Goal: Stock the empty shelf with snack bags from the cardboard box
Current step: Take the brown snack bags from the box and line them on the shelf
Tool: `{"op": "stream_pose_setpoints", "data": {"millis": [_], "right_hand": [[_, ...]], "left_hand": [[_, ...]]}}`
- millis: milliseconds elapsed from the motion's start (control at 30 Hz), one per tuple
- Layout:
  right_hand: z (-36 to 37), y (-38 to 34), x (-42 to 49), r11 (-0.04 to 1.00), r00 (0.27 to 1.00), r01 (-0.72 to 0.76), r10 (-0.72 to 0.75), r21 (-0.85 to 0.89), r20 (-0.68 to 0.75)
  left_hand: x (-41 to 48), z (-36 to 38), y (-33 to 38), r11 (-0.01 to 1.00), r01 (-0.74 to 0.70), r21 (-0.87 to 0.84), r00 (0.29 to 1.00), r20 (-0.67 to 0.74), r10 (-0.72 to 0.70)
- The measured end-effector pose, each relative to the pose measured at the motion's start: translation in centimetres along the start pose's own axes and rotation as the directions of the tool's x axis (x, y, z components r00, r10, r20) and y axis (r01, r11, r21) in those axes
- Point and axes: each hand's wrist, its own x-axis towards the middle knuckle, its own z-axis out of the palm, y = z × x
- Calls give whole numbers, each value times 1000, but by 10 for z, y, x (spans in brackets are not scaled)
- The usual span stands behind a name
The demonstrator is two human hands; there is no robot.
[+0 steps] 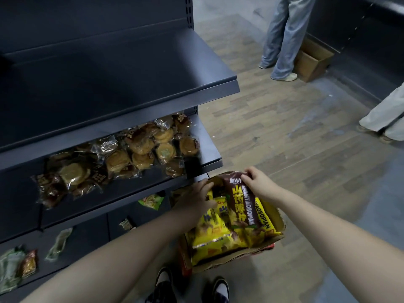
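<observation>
Shop aisle, dark metal racks over a wood-look floor: both hands are reaching into the cardboard box (218, 264) standing on the floor beside the shelving.

The brown bag (242, 197) is being held only by its top edge, so in my judgement it could be slipping free, or dragging the loose yellow bags (214, 235) out, on the lift toward the empty shelf (122, 68) above. The right hand (260, 184) is pinching that edge with curled fingers. The left hand (194, 200) is lying fairly straight-fingered against the yellow bags, gripping nothing, with both forearms stretching forward.
</observation>
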Motion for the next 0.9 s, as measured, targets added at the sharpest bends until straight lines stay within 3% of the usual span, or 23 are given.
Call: {"op": "stream_pose_setpoints", "data": {"millis": [100, 233, 300, 367, 433, 533, 733, 900], "right_hand": [[18, 14, 2, 984, 999, -39, 36, -172, -23], [33, 25, -7, 891, 994, -68, 21, -449, -108], [40, 28, -14, 783, 971, -50, -108, -620, -214], [49, 31, -19, 700, 951, 64, -258, -711, -169], [66, 35, -25, 628, 955, 153, -294, -763, -50], [90, 42, -37, 620, 984, 106, -177, -778, -7], [98, 61, -31, 605, 993, 54, -116, -794, -21], [96, 61, -29, 631, 997, 23, -76, -775, -32]], "left_hand": [[-1, 7, 12, 990, 73, 124, 996, 39, -79], [-5, 28, 17, 975, 222, -5, 971, 94, -221], [-10, 37, 21, 963, 260, -63, 956, 155, -248], [-11, 42, 23, 941, 312, -128, 947, 125, -297], [-8, 46, 25, 923, 353, -153, 935, 37, -352], [-1, 56, 26, 884, 433, -177, 888, -87, -452], [3, 92, 21, 884, 371, -284, 924, 17, -383], [6, 97, 21, 888, 372, -271, 928, 119, -352]]}}
